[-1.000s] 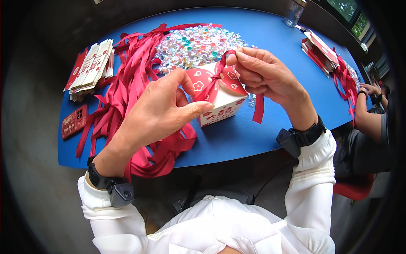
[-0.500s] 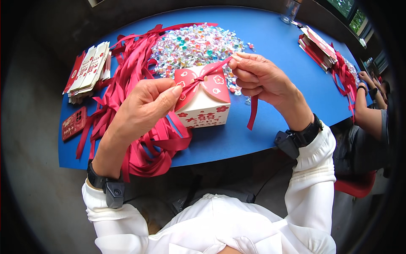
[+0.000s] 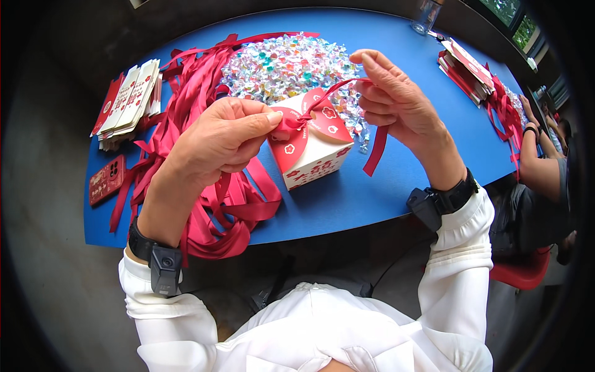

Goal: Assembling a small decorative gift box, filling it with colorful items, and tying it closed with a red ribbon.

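Note:
A small gift box (image 3: 316,167), white with a red petal-shaped top, stands turned at an angle near the table's front edge. A dark red ribbon (image 3: 334,88) is knotted over its top. My left hand (image 3: 226,139) is closed, thumb and forefinger pinching the ribbon just left of the knot. To the right of the box, my right hand (image 3: 396,102) keeps the ribbon's other end in its curled lower fingers, thumb and forefinger raised. That end's tail hangs below the hand.
Behind the box lies a heap of shiny wrapped candies (image 3: 291,68). Loose red ribbons (image 3: 192,105) spread on the left, beside flat folded boxes (image 3: 131,102) and a red phone (image 3: 107,180). More flat boxes (image 3: 468,68) lie far right, near another person's arm (image 3: 534,149).
The box has turned and shifted right. My left hand has moved right, closer to the knot. My right hand has moved slightly right, its thumb and forefinger now lifted off the ribbon.

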Demonstrator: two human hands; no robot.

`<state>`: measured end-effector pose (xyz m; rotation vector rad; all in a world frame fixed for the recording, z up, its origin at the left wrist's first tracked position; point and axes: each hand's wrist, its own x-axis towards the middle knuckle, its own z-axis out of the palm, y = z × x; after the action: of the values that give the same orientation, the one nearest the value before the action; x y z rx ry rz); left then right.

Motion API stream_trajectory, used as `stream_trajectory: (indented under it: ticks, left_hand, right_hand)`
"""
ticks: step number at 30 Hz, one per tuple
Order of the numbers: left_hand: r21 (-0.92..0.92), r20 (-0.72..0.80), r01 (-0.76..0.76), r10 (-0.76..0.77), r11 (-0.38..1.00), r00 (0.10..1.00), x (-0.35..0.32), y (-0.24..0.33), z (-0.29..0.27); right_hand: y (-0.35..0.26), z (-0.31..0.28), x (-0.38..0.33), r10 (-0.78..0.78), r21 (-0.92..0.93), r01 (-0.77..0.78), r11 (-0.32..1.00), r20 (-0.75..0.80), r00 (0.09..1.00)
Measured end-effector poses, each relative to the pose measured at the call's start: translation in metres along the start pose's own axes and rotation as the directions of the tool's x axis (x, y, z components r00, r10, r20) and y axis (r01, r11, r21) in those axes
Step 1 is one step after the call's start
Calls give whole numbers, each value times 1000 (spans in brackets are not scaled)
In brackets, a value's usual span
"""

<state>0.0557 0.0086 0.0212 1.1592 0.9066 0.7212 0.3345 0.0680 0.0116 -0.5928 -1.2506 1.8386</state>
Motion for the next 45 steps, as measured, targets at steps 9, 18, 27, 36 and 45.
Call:
stream_trajectory:
  ticks: [9,18,27,36,45]
  left_hand:
    - [140,-37,16,-11,990,999,-2,4,2]
    - [218,-12,3,0,976,1000,-5,10,6]
    - [-298,241,34,40,954,970,-7,-3,-3]
    - [-234,159,-144,184,962,970,-5,-16,15]
    - [365,0,-328,353,871,936,-21,-12,29]
  right_hand:
    - [-12,8,-8,-86,-986,144,-81,151,985]
    - [24,26,20,-288,-432,336,837,175,942]
    - [6,28,19,-11,-591,270,760,404,915]
    - [14,26,20,-32,-706,267,656,328,944]
    - [9,42,15,32,-767,167,620,238,971]
